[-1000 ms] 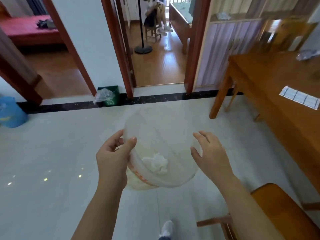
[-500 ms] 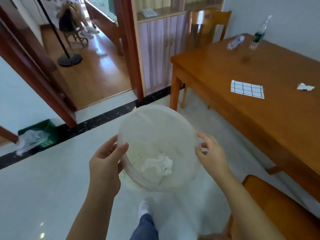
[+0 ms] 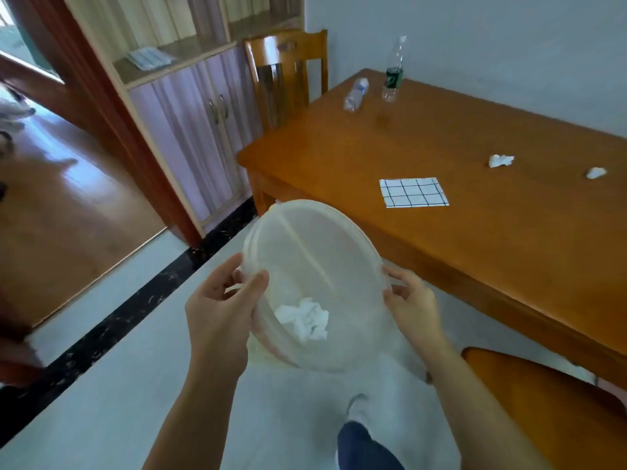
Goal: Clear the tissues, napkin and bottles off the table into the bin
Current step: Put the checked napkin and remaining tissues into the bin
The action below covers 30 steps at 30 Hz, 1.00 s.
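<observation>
I hold a translucent white bin (image 3: 305, 239) in front of me with both hands. My left hand (image 3: 220, 313) grips its left rim and my right hand (image 3: 412, 303) grips its right rim. One crumpled tissue (image 3: 303, 320) lies inside it. On the wooden table (image 3: 509, 232) to the right lie a checked napkin (image 3: 413, 192) and two crumpled tissues (image 3: 500, 160) (image 3: 595, 173). At the table's far corner, one clear bottle (image 3: 356, 95) lies on its side and a taller bottle (image 3: 393, 74) with a dark label stands upright.
A wooden chair (image 3: 288, 76) stands at the table's far end beside a purple-doored cabinet (image 3: 190, 137). Another chair's seat (image 3: 549, 401) is at the lower right, close to my right arm. An open doorway onto a wooden floor (image 3: 68, 198) lies to the left.
The view has swung right, from the doorway towards the table, bringing the tissues and bottles into sight. My right hand, apart from the bin a second ago, now grips its rim.
</observation>
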Each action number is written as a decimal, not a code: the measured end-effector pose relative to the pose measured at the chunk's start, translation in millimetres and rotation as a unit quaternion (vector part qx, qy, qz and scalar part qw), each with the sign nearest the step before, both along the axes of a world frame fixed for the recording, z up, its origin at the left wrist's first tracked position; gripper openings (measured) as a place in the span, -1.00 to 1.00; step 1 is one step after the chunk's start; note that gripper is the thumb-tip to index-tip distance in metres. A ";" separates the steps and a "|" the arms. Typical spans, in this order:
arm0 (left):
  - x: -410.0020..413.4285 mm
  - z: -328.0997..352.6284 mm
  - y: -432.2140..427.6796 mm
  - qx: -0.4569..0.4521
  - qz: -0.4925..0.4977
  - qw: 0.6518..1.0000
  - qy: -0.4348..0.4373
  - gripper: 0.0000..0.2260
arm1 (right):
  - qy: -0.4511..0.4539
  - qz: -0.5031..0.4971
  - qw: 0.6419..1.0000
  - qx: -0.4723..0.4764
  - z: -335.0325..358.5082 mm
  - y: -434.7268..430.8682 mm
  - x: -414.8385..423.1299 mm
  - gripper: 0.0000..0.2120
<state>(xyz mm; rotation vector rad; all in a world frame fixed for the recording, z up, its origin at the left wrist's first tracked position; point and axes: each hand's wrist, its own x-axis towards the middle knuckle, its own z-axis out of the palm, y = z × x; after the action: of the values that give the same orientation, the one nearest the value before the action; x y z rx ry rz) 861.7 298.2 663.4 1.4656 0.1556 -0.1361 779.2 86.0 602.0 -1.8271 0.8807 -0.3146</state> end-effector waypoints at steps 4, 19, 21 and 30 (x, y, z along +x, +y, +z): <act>49.3 -1.4 -56.8 0.014 -0.015 1.000 -0.010 -0.68 | -0.030 -0.004 1.000 -0.005 -3.0 -51.8 36.9 -0.67; 189.4 7.1 -184.7 0.118 -0.016 0.992 -0.048 -0.78 | 0.031 0.044 0.991 -0.124 -54.2 -238.2 165.9 -0.64; 205.5 5.3 -191.8 0.114 -0.018 0.993 -0.039 -0.77 | 0.061 0.056 0.984 -0.156 -66.6 -253.9 181.8 -0.63; 253.3 -2.2 -217.3 0.134 -0.025 0.991 0.001 -0.78 | 0.258 0.147 0.921 -0.253 -119.4 -292.9 231.1 -0.38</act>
<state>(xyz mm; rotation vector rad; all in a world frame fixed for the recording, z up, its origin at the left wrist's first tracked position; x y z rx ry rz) 1115.0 80.9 661.3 1.7377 0.1431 -0.1631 1010.4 -207.0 482.6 -2.5600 0.9084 0.1652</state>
